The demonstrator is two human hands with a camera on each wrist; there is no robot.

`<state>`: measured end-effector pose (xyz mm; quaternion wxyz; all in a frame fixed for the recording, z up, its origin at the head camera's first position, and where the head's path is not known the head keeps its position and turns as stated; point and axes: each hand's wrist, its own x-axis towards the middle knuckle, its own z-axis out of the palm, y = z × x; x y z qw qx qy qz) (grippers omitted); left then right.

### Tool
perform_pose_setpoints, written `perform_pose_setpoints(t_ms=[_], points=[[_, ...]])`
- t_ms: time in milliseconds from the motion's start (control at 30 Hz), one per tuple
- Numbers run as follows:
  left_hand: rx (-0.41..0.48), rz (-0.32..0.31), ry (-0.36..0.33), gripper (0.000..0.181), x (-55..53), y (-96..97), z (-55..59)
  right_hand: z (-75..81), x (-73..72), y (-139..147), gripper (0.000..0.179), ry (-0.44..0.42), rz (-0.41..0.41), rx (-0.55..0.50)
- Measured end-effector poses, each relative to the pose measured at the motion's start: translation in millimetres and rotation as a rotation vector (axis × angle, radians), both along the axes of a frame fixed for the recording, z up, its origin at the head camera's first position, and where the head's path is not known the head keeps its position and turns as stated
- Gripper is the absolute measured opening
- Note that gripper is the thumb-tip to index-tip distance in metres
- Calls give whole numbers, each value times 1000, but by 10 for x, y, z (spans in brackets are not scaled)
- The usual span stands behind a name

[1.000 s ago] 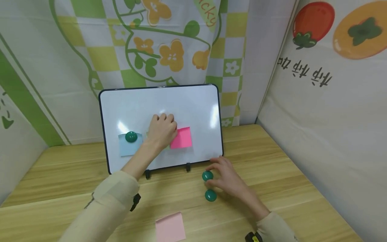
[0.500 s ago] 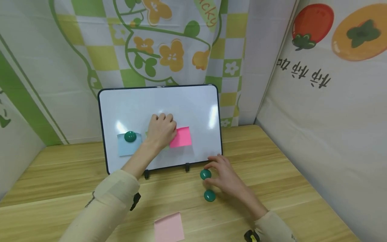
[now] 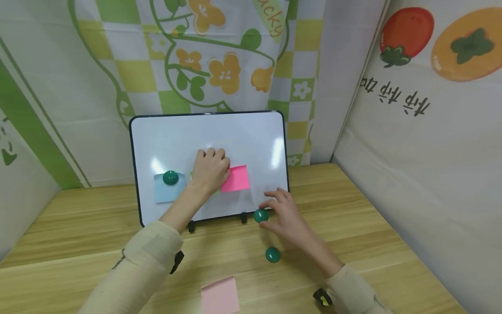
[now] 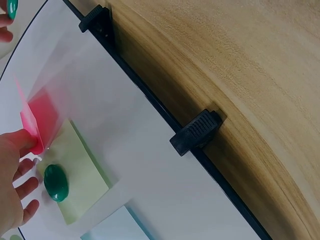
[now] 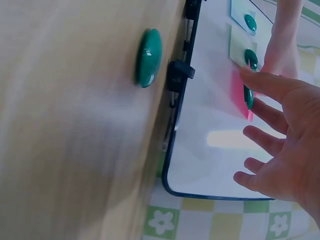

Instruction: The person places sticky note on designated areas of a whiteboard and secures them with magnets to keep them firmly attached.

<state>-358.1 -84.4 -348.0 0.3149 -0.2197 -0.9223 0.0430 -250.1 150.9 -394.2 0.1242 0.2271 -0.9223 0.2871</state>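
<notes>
My left hand (image 3: 211, 171) is at the middle of the whiteboard (image 3: 247, 135), its fingers bent. It holds the left edge of a bright pink sticky note (image 3: 237, 179) with the thumb, as the left wrist view shows; the rest of the note stands off the board. Below that hand is a pale green sticky note (image 4: 82, 175) under a green magnet (image 4: 56, 183), mostly hidden in the head view. My right hand (image 3: 288, 220) pinches another green magnet (image 3: 261, 215) between thumb and index finger, near the board's lower right edge, other fingers spread.
One more green magnet (image 3: 273, 254) lies on the wooden table (image 3: 353, 244). A light pink sticky note (image 3: 220, 296) lies nearer. On the board's left, a blue sticky note (image 3: 168, 194) sits under a magnet (image 3: 170, 177). Black feet (image 3: 244, 218) support the board.
My right hand has lifted its magnet off the table and moved up and left towards the board. My left hand stays in place on the bright pink note.
</notes>
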Motion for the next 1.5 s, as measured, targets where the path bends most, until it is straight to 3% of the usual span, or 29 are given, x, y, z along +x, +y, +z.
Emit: perform_pose_setpoints(t_ms=[633,1167,1500], points=[[-19,9,31,16,17,-6,28,184,-164,-175,36,77,4,28],[-12,25,-58,18,51,-48,47,317,-347,-309,37,131,-18,63],[-20,22,-52,20,50,-56,-17,324,-479,-424,37,169,-24,43]])
